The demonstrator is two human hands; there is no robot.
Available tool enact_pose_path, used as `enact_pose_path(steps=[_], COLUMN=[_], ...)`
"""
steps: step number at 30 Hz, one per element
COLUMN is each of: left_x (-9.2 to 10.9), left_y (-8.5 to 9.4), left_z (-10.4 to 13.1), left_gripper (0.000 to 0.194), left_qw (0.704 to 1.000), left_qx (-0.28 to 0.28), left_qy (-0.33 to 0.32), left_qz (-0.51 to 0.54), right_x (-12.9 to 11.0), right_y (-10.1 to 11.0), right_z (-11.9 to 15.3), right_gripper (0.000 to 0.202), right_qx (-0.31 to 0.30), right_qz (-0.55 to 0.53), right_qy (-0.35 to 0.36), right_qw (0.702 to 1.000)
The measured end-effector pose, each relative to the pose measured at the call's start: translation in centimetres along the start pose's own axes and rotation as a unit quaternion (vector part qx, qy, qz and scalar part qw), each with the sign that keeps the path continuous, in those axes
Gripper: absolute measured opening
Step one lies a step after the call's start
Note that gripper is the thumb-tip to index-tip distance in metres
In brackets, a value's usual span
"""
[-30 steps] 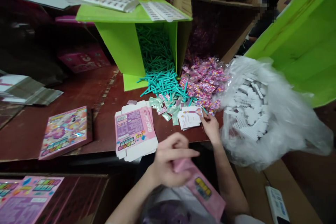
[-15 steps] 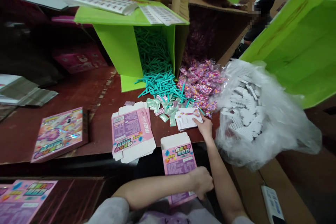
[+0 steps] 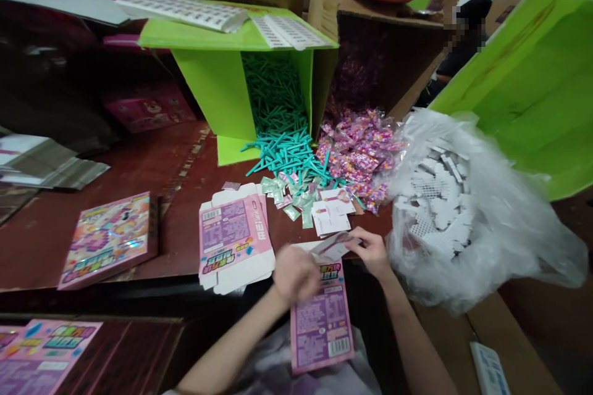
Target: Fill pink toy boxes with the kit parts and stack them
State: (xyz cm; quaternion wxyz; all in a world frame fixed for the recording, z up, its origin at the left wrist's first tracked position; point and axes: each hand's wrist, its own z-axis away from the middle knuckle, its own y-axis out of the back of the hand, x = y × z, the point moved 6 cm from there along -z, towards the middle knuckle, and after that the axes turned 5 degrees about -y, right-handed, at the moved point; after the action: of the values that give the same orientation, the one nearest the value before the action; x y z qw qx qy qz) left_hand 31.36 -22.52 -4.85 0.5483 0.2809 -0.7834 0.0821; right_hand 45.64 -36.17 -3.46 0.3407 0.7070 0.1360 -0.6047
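My right hand (image 3: 370, 253) pinches a thin printed card (image 3: 334, 247), tilted above the top end of a pink and purple box (image 3: 322, 327). That box lies over my lap, printed panel up. Beside its upper left edge is my left hand (image 3: 298, 274), curled but smeared by motion, so its grip cannot be made out. Beyond the held card, a few similar white printed cards (image 3: 331, 219) lie on the table near small green and pink sachets (image 3: 291, 212). Flattened pink box blanks (image 3: 236, 237) are stacked to the left.
A green box (image 3: 210, 92) spills teal sticks (image 3: 287, 151). Pink bead packets (image 3: 359, 148) spill from a cardboard carton (image 3: 343, 31). A plastic bag of white pieces (image 3: 435, 191) stands right. A finished-looking box (image 3: 109, 234) lies left. A person (image 3: 467, 37) is in the back right.
My right hand has drawn a card from the pile back toward the box. My left hand has moved from across the box's lower part up to its top left.
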Motion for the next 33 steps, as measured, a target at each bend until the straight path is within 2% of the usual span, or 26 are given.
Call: enact_pose_path(steps=[1, 2, 3, 4, 6, 8, 11, 13, 17, 21, 25, 27, 29, 30, 31, 32, 33], left_x=[-1.0, -2.1, -3.3, -4.8, -8.2, -11.1, -13.2, -13.5, -13.7, -14.1, -14.3, -14.1, -13.9, -14.0, -14.0, -14.1, -14.1], left_y=[3.1, 6.2, 8.2, 9.2, 9.4, 9.1, 8.5, 8.4, 8.9, 9.2, 9.0, 9.3, 9.9, 10.3, 10.6, 10.8, 10.8], left_z=[-2.2, -4.1, -6.2, -8.3, -11.5, -13.0, -13.3, -13.2, -13.0, -12.9, -12.7, -12.5, -12.3, -12.3, -12.3, -12.6, -13.0], left_gripper=[0.03, 0.029, 0.029, 0.032, 0.037, 0.034, 0.028, 0.029, 0.033, 0.036, 0.037, 0.037, 0.039, 0.041, 0.043, 0.043, 0.042], left_qw=[0.997, 0.979, 0.962, 0.957, 0.944, 0.933, 0.934, 0.936, 0.936, 0.934, 0.941, 0.94, 0.935, 0.936, 0.939, 0.945, 0.952], left_qx=[0.074, 0.174, 0.208, 0.179, 0.077, 0.023, 0.003, 0.006, 0.037, 0.076, 0.077, 0.095, 0.124, 0.135, 0.14, 0.136, 0.125], left_qy=[0.004, 0.014, 0.024, 0.022, 0.036, 0.056, 0.054, 0.049, 0.055, 0.058, 0.06, 0.07, 0.086, 0.099, 0.113, 0.121, 0.12], left_qz=[-0.03, -0.106, -0.174, -0.228, -0.318, -0.355, -0.353, -0.35, -0.347, -0.345, -0.323, -0.319, -0.32, -0.31, -0.292, -0.271, -0.251], right_x=[0.1, 0.0, -0.1, -0.3, -0.8, -1.5, -2.6, -2.8, -2.4, -2.1, -0.8, -0.6, -0.8, -0.8, -0.7, -0.4, 0.0], right_y=[-0.5, -1.1, -1.8, -2.6, -4.0, -4.6, -3.4, -3.0, -3.9, -2.8, -2.5, -3.4, -3.7, -2.9, -1.0, 1.7, 5.2], right_z=[0.3, 0.5, 0.6, 0.7, 0.7, 0.5, 0.0, -0.2, -0.3, -0.6, -0.8, -0.4, -0.4, -0.7, -1.4, -2.2, -3.0], right_gripper=[0.012, 0.01, 0.01, 0.009, 0.01, 0.012, 0.015, 0.016, 0.018, 0.009, 0.01, 0.014, 0.025, 0.03, 0.033, 0.034, 0.032], right_qx=[-0.01, -0.013, -0.02, -0.035, -0.073, -0.081, 0.006, 0.015, -0.081, -0.081, -0.058, -0.077, -0.102, -0.082, -0.029, 0.049, 0.151], right_qz=[0.022, 0.049, 0.084, 0.124, 0.201, 0.238, 0.204, 0.205, 0.239, 0.186, 0.181, 0.218, 0.266, 0.289, 0.312, 0.339, 0.37], right_qy=[0.013, 0.031, 0.054, 0.079, 0.123, 0.153, 0.161, 0.149, 0.122, 0.106, 0.05, 0.061, 0.108, 0.123, 0.122, 0.105, 0.07], right_qw=[1.0, 0.998, 0.995, 0.988, 0.969, 0.956, 0.966, 0.967, 0.96, 0.973, 0.98, 0.971, 0.952, 0.946, 0.942, 0.934, 0.914])
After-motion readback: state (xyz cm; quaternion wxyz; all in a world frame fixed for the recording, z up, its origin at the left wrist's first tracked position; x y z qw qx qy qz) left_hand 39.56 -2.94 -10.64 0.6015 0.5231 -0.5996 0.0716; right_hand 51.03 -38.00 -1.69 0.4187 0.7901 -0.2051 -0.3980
